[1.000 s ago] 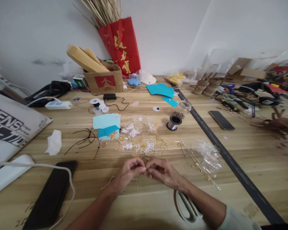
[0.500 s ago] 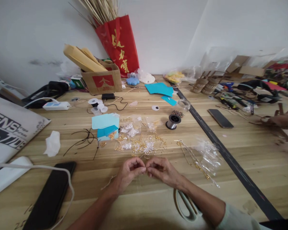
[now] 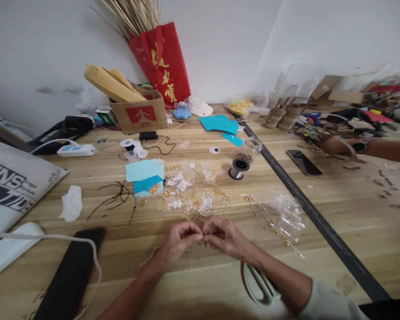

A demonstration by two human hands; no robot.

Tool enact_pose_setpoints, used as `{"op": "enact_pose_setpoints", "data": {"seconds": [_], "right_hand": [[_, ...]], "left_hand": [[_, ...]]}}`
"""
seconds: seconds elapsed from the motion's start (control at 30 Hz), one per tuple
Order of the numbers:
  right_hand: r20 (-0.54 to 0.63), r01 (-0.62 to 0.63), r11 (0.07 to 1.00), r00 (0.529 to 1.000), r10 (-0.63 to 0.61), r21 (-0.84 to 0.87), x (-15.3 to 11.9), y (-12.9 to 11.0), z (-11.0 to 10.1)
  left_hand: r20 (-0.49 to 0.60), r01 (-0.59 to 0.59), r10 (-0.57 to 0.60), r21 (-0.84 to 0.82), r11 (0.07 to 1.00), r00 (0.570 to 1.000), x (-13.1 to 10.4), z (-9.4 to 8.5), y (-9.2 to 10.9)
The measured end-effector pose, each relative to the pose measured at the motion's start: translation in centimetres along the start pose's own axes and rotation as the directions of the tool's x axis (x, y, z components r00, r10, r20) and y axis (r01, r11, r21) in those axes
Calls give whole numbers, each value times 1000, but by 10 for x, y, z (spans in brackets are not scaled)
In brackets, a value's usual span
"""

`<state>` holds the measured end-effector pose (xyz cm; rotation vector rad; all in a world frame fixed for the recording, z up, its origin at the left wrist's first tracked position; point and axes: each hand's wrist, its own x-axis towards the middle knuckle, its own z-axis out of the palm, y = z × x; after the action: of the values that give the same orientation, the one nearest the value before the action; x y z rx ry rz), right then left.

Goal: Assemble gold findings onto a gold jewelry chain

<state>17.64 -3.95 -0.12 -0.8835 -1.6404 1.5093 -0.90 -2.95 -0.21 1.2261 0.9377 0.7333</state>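
Observation:
My left hand (image 3: 181, 240) and my right hand (image 3: 226, 239) meet at the fingertips, low in the middle of the view. Each is closed in a pinch; what lies between the fingers is too small to make out. A faint, thin thread (image 3: 191, 258) shows just below them. Silver and gold beads and findings (image 3: 205, 202) lie loose right beyond my fingers. Beside my left wrist a thin chain (image 3: 150, 255) rests on the wood. Scissors (image 3: 259, 284) with pale handles lie partly under my right forearm.
Gold and silver chains (image 3: 270, 226) and clear plastic bags (image 3: 290, 215) lie to the right. A wire spool (image 3: 239, 169) stands beyond the beads. Blue cards (image 3: 145, 171) and black cords (image 3: 118, 198) are at left. Another person's arm (image 3: 383, 149) reaches in from the right, near a phone (image 3: 303, 162).
Another person's arm has come in at the right, and small brown pieces now lie scattered there. My hands keep the same pinch, nearly still. The view has shifted slightly.

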Motion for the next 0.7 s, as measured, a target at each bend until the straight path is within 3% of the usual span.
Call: {"op": "enact_pose_setpoints", "data": {"seconds": [0.7], "right_hand": [[-67, -64, 995, 996, 59, -73, 2, -2, -2]], "left_hand": [[-26, -48, 49, 31, 998, 998, -2, 4, 3]]}}
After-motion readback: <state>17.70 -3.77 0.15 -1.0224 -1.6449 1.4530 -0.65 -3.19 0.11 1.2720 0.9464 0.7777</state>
